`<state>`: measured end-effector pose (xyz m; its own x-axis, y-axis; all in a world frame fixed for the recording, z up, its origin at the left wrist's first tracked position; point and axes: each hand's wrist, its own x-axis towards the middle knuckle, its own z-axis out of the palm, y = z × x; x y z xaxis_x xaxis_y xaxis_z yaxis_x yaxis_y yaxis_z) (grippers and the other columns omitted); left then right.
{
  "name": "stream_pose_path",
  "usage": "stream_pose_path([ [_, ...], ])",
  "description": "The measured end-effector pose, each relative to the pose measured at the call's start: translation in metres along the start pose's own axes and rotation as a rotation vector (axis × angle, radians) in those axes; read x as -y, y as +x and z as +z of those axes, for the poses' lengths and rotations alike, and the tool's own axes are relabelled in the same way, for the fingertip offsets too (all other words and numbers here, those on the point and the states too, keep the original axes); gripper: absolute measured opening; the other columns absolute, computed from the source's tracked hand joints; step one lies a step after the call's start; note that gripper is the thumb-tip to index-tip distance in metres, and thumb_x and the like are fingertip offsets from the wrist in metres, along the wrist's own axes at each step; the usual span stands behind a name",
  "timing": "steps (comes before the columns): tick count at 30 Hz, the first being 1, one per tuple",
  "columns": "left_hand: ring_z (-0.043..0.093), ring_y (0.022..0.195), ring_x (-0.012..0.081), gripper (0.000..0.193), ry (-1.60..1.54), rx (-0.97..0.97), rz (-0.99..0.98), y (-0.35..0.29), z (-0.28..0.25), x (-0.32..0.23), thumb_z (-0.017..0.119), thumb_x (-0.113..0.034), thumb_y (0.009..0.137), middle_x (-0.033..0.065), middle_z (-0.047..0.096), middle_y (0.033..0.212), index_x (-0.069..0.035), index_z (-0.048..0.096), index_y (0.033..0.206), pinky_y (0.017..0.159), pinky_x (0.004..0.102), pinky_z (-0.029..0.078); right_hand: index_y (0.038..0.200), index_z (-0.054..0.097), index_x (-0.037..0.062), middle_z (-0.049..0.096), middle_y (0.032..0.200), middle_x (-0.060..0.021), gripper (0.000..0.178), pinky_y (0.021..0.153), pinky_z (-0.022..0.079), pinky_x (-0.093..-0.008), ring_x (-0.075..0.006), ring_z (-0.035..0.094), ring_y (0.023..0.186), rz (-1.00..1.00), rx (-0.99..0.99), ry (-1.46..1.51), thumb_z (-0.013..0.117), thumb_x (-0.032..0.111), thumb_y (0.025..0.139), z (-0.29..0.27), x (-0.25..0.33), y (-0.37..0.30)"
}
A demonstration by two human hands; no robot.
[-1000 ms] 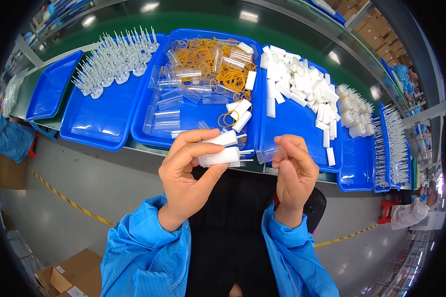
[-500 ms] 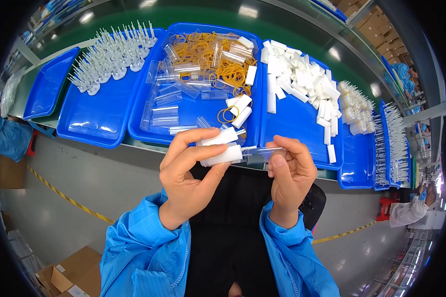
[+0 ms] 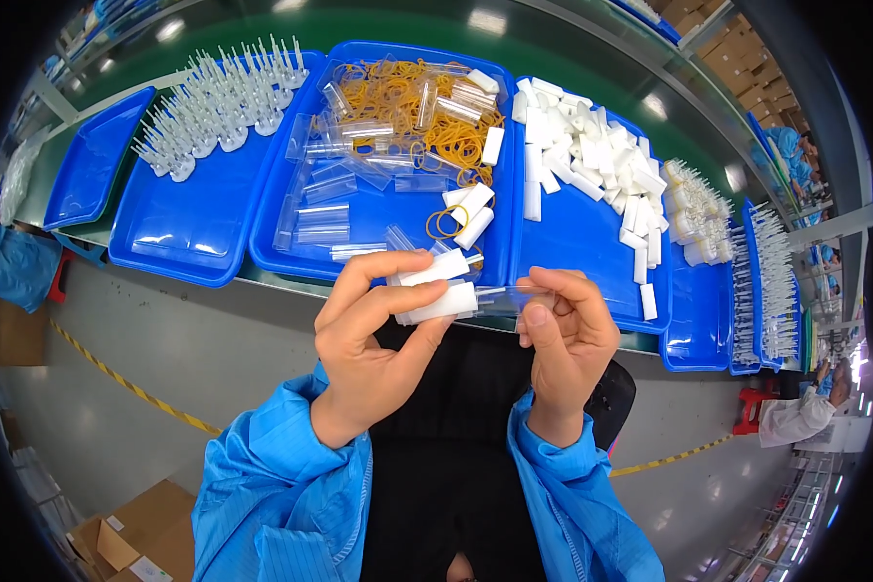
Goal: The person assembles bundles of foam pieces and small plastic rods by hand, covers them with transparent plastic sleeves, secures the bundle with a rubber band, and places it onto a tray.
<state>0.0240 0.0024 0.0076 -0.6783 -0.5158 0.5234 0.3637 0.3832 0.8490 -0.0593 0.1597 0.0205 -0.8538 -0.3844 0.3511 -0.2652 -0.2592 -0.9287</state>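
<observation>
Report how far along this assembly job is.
Done: two white caps sit stacked in the left hand. In hand: the right hand holds a clear tube against them. Left: many clear tubes and yellow rubber bands lie loose in the middle blue tray, and a pile of white caps fills the next tray.

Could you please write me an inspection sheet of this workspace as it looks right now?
Surface: green bench carrying blue trays.
Job's things: left hand pinches two white caps; right hand holds a clear tube level against them.
Clutter: yellow rubber bands, loose clear tubes, white caps pile, white pronged parts.
Grippers: both hands closed on parts.
Cables: nothing seen.
Surroundings: cardboard boxes, floor tape, other workers at right.
</observation>
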Motion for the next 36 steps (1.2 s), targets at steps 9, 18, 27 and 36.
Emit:
stream_pose_path([
  [9,0.065,0.099,0.0258,0.031,0.130,0.088,0.095,0.007,-0.002,-0.008,0.076,0.007,0.072,0.0146,0.063,0.111,-0.002,0.072,0.101,0.077,0.0323,0.056,0.111,0.058,-0.0078,0.060,0.103,-0.0146,0.022,0.065,0.057,-0.0234,-0.0135,0.065,0.077,-0.102,-0.042,0.043,0.063,-0.003,0.089,0.008,-0.009,-0.005],
  [18,0.065,0.098,0.0246,0.033,0.127,0.137,0.056,0.007,-0.004,-0.009,0.075,0.007,0.072,0.0130,0.063,0.110,-0.005,0.073,0.103,0.076,0.0315,0.056,0.109,0.058,-0.0077,0.058,0.103,-0.0147,0.020,0.065,0.057,-0.0241,-0.0148,0.066,0.078,-0.178,-0.032,-0.059,0.062,-0.005,0.089,0.009,-0.011,-0.004],
  [27,0.066,0.093,0.0276,0.026,0.129,0.134,0.134,0.009,0.000,-0.004,0.073,0.007,0.074,0.0133,0.063,0.106,-0.002,0.072,0.099,0.070,0.0313,0.055,0.108,0.062,-0.0066,0.061,0.102,-0.0144,0.023,0.065,0.055,-0.0233,-0.0142,0.064,0.077,0.031,0.031,0.026,0.066,-0.006,0.086,0.001,-0.004,0.005],
  [36,0.065,0.095,0.0273,0.025,0.136,0.127,0.131,0.006,0.001,-0.002,0.073,0.006,0.075,0.0129,0.063,0.106,-0.002,0.072,0.098,0.070,0.0313,0.054,0.105,0.064,-0.0064,0.062,0.099,-0.0137,0.024,0.064,0.052,-0.0222,-0.0151,0.063,0.077,-0.382,-0.057,-0.412,0.069,-0.007,0.082,0.007,-0.012,-0.002],
])
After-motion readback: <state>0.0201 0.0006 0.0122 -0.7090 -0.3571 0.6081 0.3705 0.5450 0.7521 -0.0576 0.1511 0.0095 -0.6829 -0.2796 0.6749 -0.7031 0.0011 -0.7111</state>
